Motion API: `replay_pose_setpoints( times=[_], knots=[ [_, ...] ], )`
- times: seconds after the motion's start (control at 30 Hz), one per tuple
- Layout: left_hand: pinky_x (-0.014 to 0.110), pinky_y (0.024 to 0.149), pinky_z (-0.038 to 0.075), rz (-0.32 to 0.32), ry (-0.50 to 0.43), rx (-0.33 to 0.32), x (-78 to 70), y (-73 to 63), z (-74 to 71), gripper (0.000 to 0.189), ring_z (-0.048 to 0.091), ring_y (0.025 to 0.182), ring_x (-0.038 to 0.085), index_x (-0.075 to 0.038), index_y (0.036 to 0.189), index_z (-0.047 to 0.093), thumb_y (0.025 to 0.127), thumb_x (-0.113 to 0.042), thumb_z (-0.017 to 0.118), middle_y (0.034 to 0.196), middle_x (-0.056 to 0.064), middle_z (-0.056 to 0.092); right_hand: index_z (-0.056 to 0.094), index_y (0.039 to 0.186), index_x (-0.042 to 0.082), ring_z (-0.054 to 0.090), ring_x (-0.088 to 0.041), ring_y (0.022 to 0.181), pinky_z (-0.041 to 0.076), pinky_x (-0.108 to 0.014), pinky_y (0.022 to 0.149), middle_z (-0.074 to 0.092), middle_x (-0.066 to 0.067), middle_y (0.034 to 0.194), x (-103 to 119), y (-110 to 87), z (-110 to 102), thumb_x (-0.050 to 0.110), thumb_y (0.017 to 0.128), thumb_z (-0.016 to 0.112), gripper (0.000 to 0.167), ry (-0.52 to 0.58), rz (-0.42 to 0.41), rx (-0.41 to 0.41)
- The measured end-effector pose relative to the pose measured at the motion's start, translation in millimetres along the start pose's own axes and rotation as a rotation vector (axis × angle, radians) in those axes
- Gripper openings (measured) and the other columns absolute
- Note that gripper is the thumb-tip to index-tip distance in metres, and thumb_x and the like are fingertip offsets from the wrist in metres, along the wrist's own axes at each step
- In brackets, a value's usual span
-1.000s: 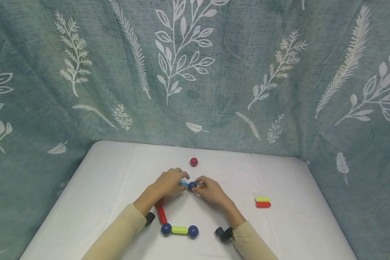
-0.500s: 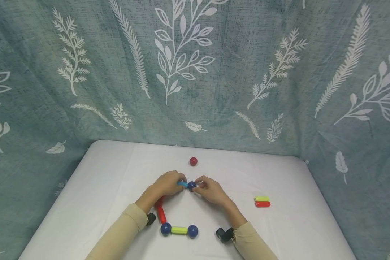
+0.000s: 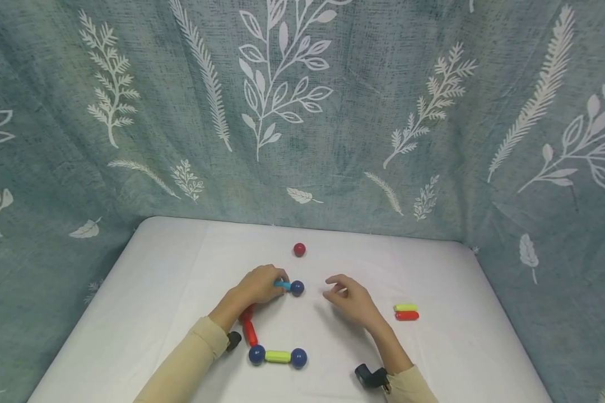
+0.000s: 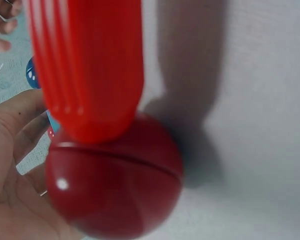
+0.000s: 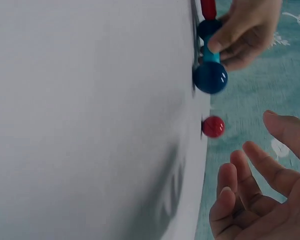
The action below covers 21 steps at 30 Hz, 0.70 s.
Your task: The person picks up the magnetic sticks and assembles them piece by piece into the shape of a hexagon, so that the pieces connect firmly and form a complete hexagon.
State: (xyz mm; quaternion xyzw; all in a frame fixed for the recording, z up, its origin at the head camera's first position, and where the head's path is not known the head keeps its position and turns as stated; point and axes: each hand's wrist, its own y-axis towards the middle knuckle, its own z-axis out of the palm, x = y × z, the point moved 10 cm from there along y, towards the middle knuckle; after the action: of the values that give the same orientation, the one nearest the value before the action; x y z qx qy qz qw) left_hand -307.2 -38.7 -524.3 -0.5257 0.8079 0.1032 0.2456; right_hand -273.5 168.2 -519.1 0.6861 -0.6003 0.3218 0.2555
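Observation:
My left hand (image 3: 259,284) pinches a light blue rod (image 5: 211,56) between thumb and fingers. A dark blue ball (image 3: 297,288) is joined to the rod's right end. Under the left wrist, a dark red ball (image 4: 115,185) joins a red rod (image 4: 90,60), which runs down to a blue ball (image 3: 256,355). From there a yellow-green rod (image 3: 278,356) leads to another blue ball (image 3: 298,358). My right hand (image 3: 352,301) hovers to the right of the light blue rod's ball, fingers relaxed and apart, holding nothing.
A loose red ball (image 3: 299,249) sits near the back of the white table (image 3: 206,257). Off to the right lie a loose yellow-green rod (image 3: 405,308) and a red rod (image 3: 407,315), side by side. A leaf-patterned curtain (image 3: 333,168) stands behind the table.
My right hand has let go of the dark blue ball and moved off to the right. The left hand's fingers have closed in on the light blue rod, which stays in place.

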Motion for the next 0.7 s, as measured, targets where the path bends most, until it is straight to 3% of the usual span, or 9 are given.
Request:
replay_pose_setpoints(
  times=[0.27,0.43,0.57,0.7],
  knots=[
    [0.045,0.094,0.048,-0.025,0.0,-0.002,5.9,-0.7,3.5,0.023,0.062,0.106,0.023,-0.021,0.113,0.072,0.092,-0.027,0.073,0.106,-0.001,0.067,0.066,0.123,0.012,0.059,-0.018,0.087,0.05,-0.034,0.071,0.064,-0.001,0.099,-26.9,-30.8,-50.3,0.023,0.091,0.075,0.035,-0.001,0.001,-0.095],
    [0.047,0.092,0.048,-0.024,-0.004,-0.009,5.9,-1.8,2.9,0.022,0.062,0.104,0.023,-0.021,0.113,0.072,0.091,-0.028,0.073,0.105,-0.001,0.066,0.066,0.123,0.013,0.06,-0.019,0.089,0.049,-0.035,0.071,0.064,-0.004,0.103,-45.0,-49.4,-79.5,0.029,0.094,0.073,0.034,-0.061,0.007,-0.147],
    [0.047,0.091,0.049,-0.016,-0.004,-0.015,5.5,-1.7,2.7,0.022,0.062,0.103,0.023,-0.022,0.112,0.072,0.091,-0.028,0.073,0.104,-0.002,0.066,0.067,0.12,0.01,0.057,-0.02,0.082,0.047,-0.032,0.066,0.061,-0.007,0.099,-62.0,-60.3,-99.1,0.023,0.094,0.072,0.03,-0.111,-0.009,-0.168],
    [0.047,0.091,0.049,-0.016,-0.008,-0.017,6.2,-0.5,3.8,0.021,0.062,0.102,0.022,-0.022,0.112,0.073,0.091,-0.028,0.073,0.103,-0.002,0.067,0.068,0.118,0.006,0.05,-0.021,0.077,0.042,-0.033,0.062,0.058,-0.01,0.094,-84.7,-66.7,-112.8,0.016,0.092,0.073,0.028,-0.184,0.053,-0.158]
  ],
)
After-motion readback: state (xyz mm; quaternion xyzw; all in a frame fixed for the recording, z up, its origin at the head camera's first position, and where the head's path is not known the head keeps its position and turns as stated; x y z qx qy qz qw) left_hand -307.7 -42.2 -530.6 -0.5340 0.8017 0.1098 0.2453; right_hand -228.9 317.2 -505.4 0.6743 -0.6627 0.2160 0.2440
